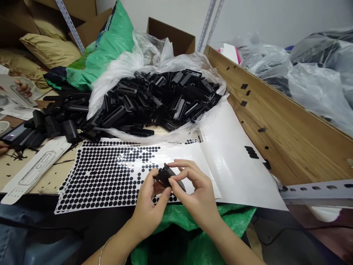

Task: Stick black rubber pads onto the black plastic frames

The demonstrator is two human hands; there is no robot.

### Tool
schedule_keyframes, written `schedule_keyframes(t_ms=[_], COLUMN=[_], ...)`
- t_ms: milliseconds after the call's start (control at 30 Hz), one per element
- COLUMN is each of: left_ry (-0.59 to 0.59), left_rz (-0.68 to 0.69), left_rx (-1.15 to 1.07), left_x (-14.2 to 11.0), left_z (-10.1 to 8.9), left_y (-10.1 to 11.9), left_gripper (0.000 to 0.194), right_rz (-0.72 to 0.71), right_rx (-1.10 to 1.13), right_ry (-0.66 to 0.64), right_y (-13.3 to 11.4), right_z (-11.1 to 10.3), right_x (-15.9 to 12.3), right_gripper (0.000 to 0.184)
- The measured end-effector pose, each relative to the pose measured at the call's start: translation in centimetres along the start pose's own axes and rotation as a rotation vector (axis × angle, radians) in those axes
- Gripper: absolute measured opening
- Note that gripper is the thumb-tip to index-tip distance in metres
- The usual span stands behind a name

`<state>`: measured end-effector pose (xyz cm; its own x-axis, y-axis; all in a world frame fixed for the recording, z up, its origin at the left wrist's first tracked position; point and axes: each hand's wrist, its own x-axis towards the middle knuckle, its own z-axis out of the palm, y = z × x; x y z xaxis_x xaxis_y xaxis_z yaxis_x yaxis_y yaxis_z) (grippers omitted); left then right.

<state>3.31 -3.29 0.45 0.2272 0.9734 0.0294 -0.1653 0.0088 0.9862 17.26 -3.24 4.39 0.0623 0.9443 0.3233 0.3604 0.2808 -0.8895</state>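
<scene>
Between my two hands is a small black plastic part, tilted, held over the front of the sticker sheets. My left hand grips its left end with thumb and fingers. At the other end, the thumb and index finger of my right hand pinch it, with the other fingers curled above. Just beneath lie white sheets covered in rows of round black stickers; some spots toward the right are bare. Behind them, a white plastic bag lies spread open under a heap of similar black plastic parts.
More black parts lie at the left by a paper template. A co-worker's fingers show at the left edge. A wooden board stands along the right. Green sacking hangs at the front edge.
</scene>
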Motion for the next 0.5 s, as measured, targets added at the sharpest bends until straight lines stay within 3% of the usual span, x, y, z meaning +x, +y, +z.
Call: schedule_keyframes(t_ms=[133,300,400,500], left_ry=[0.028,0.253,0.336,0.391], left_rz=[-0.071,-0.098,-0.116,-0.137], left_rx=[-0.172,-0.345,-0.450,-0.509], left_x=[0.5,2.2,3.1,3.7], left_z=[0.5,0.6,0.4,-0.1], left_y=[-0.3,-1.0,-1.3,-1.2], left_gripper=[0.024,0.025,0.027,0.032], right_rz=[-0.133,-0.321,-0.365,-0.295], right_rx=[-0.164,-0.270,-0.305,-0.325], right_ry=[0.022,-0.014,-0.103,-0.264], right_y=[0.6,1.6,2.2,2.8], right_z=[0.6,1.7,2.2,2.3], right_x=[-0.2,-0.5,-0.5,-0.3], right_gripper=[0.016,0.013,0.031,0.051])
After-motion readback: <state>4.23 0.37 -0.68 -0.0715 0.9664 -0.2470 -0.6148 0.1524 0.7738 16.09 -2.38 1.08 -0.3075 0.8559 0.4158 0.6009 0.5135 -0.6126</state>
